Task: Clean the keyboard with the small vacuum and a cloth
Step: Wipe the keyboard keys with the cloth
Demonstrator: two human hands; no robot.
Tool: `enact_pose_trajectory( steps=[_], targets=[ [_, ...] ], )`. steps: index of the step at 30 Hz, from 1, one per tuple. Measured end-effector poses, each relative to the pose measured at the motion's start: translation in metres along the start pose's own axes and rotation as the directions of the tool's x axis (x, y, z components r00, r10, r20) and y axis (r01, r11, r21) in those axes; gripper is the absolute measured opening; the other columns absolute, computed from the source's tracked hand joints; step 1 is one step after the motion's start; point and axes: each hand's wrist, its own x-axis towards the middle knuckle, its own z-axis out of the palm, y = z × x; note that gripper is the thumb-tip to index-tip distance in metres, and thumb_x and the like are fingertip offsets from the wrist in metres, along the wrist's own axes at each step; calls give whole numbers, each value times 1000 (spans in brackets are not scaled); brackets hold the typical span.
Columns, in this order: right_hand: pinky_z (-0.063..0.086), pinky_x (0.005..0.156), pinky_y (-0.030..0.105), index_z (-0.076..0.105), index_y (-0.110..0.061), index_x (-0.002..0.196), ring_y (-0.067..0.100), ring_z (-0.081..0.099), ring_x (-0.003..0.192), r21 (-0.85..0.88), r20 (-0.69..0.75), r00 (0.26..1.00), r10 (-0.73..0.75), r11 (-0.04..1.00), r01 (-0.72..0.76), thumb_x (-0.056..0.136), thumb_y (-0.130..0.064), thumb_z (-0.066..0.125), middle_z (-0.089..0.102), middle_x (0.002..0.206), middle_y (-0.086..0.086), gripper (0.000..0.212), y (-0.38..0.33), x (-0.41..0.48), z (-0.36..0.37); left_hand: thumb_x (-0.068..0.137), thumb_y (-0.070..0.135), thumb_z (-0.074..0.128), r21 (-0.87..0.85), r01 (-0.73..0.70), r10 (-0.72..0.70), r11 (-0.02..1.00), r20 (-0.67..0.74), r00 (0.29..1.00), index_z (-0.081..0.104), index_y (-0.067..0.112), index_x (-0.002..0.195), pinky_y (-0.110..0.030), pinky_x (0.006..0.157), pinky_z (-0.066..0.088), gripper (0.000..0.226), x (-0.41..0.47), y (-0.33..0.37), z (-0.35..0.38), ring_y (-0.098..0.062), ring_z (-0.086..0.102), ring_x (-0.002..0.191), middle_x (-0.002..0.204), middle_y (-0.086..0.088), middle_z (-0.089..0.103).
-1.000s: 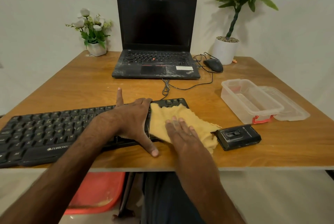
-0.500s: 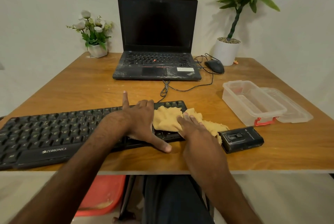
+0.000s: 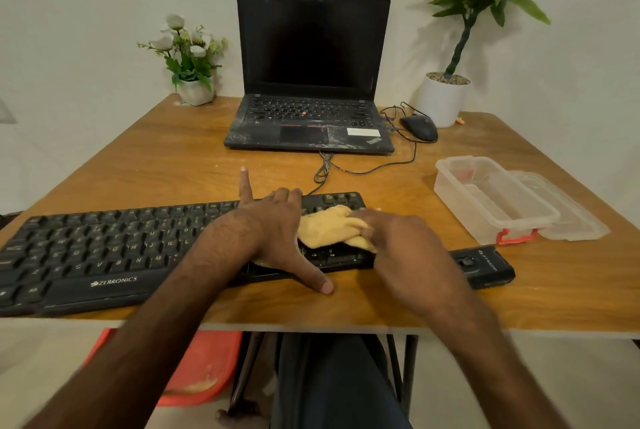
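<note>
A clear plastic container (image 3: pixel 491 201) with a red latch sits on the right side of the wooden surface (image 3: pixel 145 165), holding nothing that can be made out, and its clear lid (image 3: pixel 568 210) lies flat just beside it on the far right. 2 white pots stand at the back: 1 with white flowers (image 3: pixel 188 57) on the left, 1 with a tall green plant (image 3: pixel 464 23) on the right. The left hand (image 3: pixel 273 231) rests palm down on the right half of the black keyboard (image 3: pixel 104 248), fingers (image 3: pixel 246 186) spread wide, the index finger pointing away from the person and the thumb reaching onto the surface at the keyboard's near edge; it grips nothing and simply presses the keyboard. The right hand (image 3: pixel 391 238) lies on a bunched yellow cloth (image 3: pixel 329 226), its fingers curled loosely over the fabric and pressing it onto the number-pad end of the keyboard; motion blur hides how tightly they close. The keyboard lies along the near edge of the surface, and its front lip reads "ZEBRONICS". The small black vacuum (image 3: pixel 485 265) lies just right of the keyboard, near the right wrist, with white lettering too small to read. An open black laptop (image 3: pixel 311 82) with a dark screen stands behind, its dusty palm rest carrying a white sticker and a ThinkPad logo, and a black wired mouse (image 3: pixel 419 127) sits to its right.
</note>
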Motion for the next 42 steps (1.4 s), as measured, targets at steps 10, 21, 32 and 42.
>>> enact_pose_trajectory(
  steps=[10,21,32,42],
  targets=[
    [54,60,25,64,-14,112,13,70,76,735,31,999,32,676,-45,93,-20,65,72,88,2,20,3,55,-71,54,88,69,-280,-156,156,947,-19,988,-14,22,159,-66,109,-29,149,-1,-8,-1,-18,2,154,168,5,4],
    [55,76,42,68,-17,98,21,66,80,576,158,983,89,801,-165,90,-29,69,73,90,14,14,23,89,-7,93,29,69,-802,-233,-83,550,-330,940,72,7,97,-27,63,56,22,0,-17,-6,-17,68,75,92,-11,74],
    [49,94,33,61,-26,118,5,59,108,529,-68,996,-66,844,92,91,-48,59,64,116,-11,35,38,73,-26,106,19,47,-984,-80,-165,-160,-53,985,61,5,105,-27,53,60,20,-4,17,-25,-16,71,73,90,-7,72],
    [53,81,28,42,-27,140,6,59,94,213,56,986,-155,967,140,77,-69,59,60,112,-12,77,8,46,-23,95,72,12,-995,-104,105,-12,-104,989,60,-8,107,-38,63,62,94,-11,21,-33,-21,73,66,62,-8,69]
  ],
)
